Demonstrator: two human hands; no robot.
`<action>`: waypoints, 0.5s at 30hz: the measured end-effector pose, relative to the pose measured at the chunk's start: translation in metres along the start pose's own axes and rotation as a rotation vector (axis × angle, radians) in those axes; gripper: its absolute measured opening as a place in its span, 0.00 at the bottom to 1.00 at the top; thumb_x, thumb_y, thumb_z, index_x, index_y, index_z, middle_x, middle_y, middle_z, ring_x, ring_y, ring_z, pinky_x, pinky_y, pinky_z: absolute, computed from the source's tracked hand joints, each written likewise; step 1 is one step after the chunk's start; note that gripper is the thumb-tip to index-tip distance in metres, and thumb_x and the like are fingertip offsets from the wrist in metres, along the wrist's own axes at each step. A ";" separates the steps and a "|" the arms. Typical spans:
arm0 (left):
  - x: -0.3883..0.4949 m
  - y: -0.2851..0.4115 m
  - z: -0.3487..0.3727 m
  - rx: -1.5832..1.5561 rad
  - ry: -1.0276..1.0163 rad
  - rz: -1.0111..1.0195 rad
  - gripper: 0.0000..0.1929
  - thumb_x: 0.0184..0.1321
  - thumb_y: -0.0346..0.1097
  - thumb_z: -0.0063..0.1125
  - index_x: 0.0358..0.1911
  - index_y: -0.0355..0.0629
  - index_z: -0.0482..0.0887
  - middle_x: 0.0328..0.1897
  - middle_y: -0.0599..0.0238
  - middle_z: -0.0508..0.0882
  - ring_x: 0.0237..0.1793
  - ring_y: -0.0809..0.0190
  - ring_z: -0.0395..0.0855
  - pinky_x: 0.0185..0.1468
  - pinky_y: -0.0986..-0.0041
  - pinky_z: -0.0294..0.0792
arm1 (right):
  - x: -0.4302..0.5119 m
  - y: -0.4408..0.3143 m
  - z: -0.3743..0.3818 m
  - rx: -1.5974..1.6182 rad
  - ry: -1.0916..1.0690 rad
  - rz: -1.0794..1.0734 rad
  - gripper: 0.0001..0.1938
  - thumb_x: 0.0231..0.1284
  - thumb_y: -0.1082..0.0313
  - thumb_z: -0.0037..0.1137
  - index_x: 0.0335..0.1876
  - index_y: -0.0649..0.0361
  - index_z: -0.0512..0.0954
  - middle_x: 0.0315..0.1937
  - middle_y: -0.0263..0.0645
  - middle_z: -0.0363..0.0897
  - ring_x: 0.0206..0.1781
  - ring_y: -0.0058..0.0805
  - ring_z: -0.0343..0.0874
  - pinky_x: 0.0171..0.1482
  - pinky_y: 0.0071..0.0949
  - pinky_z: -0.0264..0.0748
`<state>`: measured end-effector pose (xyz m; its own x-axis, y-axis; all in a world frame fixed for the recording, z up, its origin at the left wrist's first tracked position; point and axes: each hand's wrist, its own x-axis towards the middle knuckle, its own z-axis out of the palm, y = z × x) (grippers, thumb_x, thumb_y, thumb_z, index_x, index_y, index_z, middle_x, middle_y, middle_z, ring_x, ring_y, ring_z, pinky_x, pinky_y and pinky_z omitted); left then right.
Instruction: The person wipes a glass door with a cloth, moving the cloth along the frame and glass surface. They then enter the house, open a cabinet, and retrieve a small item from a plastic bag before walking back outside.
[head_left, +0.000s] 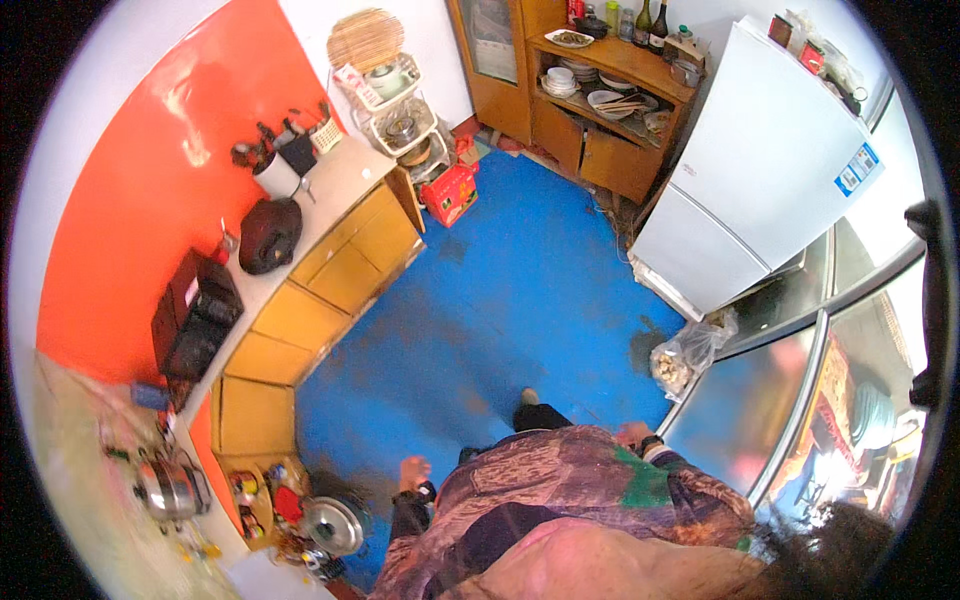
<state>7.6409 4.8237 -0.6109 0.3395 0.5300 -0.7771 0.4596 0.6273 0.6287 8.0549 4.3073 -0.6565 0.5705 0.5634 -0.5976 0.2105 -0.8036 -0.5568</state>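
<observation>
My left hand (415, 474) hangs at my side above the blue floor (480, 300), with fingers slightly apart and nothing visible in it. A metal pot lid or pan (334, 526) lies on the floor side to its left. On my other side, my right hand (634, 435) is partly covered by my patterned top (540, 465). It is nearest to the glazed sliding door (739, 420), and its fingers are too small to read. One foot (530, 395) is forward on the floor.
Along the left runs a counter (337, 187) with yellow cabinet doors (292, 341), holding a utensil holder (277, 176), a dark bag-like object (270, 234) and a steel pot (169, 491). A white refrigerator (757, 165), a wooden cupboard (499, 97), a red box (450, 195) and a plastic bag (675, 367) stand around.
</observation>
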 end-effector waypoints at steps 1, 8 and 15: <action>0.012 0.013 0.013 0.110 -0.025 0.000 0.05 0.62 0.35 0.55 0.30 0.47 0.81 0.26 0.65 0.82 0.23 0.61 0.78 0.22 0.70 0.67 | 0.035 -0.024 -0.028 -0.313 -0.019 -0.181 0.13 0.67 0.60 0.51 0.43 0.62 0.80 0.32 0.37 0.84 0.33 0.40 0.84 0.32 0.45 0.81; 0.097 0.111 0.058 1.709 -0.264 0.454 0.12 0.65 0.42 0.56 0.26 0.44 0.80 0.33 0.64 0.86 0.32 0.60 0.82 0.37 0.62 0.74 | 0.240 -0.195 -0.168 0.865 0.100 0.166 0.15 0.65 0.53 0.57 0.48 0.55 0.79 0.34 0.36 0.84 0.36 0.28 0.83 0.32 0.31 0.78; 0.260 0.288 0.077 0.838 -0.214 -0.012 0.12 0.63 0.42 0.56 0.31 0.41 0.83 0.32 0.61 0.88 0.30 0.58 0.86 0.32 0.62 0.75 | 0.370 -0.249 -0.241 0.955 0.103 0.241 0.15 0.66 0.54 0.56 0.49 0.56 0.78 0.38 0.39 0.84 0.35 0.30 0.84 0.30 0.31 0.78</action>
<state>7.9252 5.0983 -0.6340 0.4396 0.3542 -0.8254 0.8890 -0.0404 0.4561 8.4043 4.6696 -0.5998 0.5894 0.3495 -0.7283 -0.6233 -0.3768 -0.6852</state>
